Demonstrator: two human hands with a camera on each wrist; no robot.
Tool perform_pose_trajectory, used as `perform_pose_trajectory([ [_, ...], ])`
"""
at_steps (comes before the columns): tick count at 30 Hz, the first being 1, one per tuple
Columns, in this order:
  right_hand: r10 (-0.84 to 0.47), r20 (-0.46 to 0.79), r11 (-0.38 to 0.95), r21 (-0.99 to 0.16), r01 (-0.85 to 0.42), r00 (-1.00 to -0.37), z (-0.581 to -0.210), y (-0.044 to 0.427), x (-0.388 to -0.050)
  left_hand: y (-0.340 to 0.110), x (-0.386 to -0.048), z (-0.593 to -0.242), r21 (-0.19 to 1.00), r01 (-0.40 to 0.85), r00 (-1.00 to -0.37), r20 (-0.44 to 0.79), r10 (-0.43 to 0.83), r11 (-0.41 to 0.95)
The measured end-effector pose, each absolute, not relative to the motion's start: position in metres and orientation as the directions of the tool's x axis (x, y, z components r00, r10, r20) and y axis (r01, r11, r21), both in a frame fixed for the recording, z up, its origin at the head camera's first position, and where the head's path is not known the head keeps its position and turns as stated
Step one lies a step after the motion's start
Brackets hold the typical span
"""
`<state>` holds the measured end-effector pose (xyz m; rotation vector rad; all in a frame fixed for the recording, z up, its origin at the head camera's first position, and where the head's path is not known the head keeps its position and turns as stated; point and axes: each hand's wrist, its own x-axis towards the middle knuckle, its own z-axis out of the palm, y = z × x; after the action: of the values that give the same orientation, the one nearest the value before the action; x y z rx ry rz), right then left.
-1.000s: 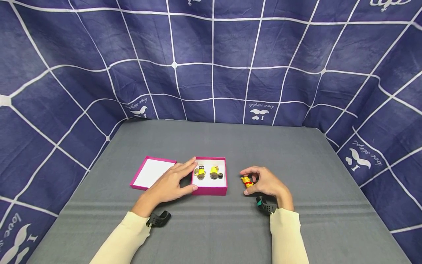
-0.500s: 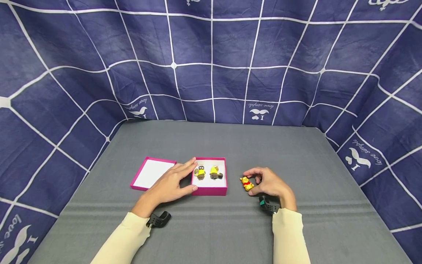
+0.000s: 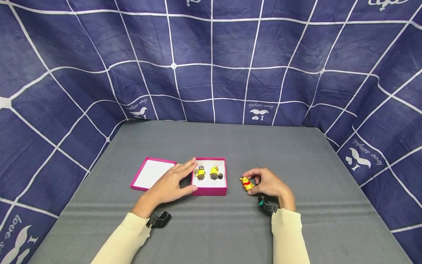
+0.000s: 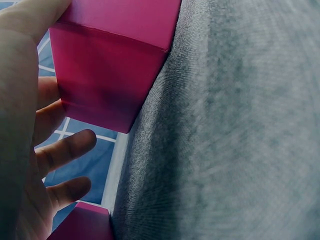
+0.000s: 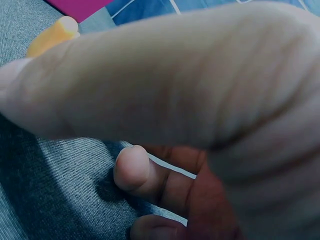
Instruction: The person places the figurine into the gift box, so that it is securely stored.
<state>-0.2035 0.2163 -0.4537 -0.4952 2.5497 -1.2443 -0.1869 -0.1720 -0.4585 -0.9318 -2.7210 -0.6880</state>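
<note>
My left hand (image 3: 167, 184) rests spread along the left side of a pink box (image 3: 209, 191) with a white inside. Its thumb touches the front-left corner and a fingertip is at the back-left corner. Two yellow Minion figurines, one (image 3: 201, 172) on the left and another (image 3: 214, 170) on the right, lie in the box. To the right of it, my right hand (image 3: 269, 183) pinches a yellow Winnie the Pooh figurine (image 3: 246, 183) in a red shirt between thumb and index finger. The thumb hides most of this figurine (image 5: 50, 39) in the right wrist view.
Left of the box lies its pink lid (image 3: 154, 174), white inside up, partly behind the left hand. A grey cloth (image 3: 224, 227) covers the table. Blue curtains (image 3: 211, 44) with white lines stand behind and at both sides.
The right hand has shifted slightly right, and the Pooh figurine has tilted back and shows more of its front. The left hand and the box stay where they were.
</note>
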Motion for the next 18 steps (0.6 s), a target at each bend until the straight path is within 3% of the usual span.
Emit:
perform_pose_trajectory([
  [18,-0.368,-0.071,0.576,-0.800,-0.168,-0.927,-0.4541,0.2136,-0.2043,-0.1723,-0.1858,-0.4568,0.390,0.606,-0.795,0.292,0.531,0.693],
])
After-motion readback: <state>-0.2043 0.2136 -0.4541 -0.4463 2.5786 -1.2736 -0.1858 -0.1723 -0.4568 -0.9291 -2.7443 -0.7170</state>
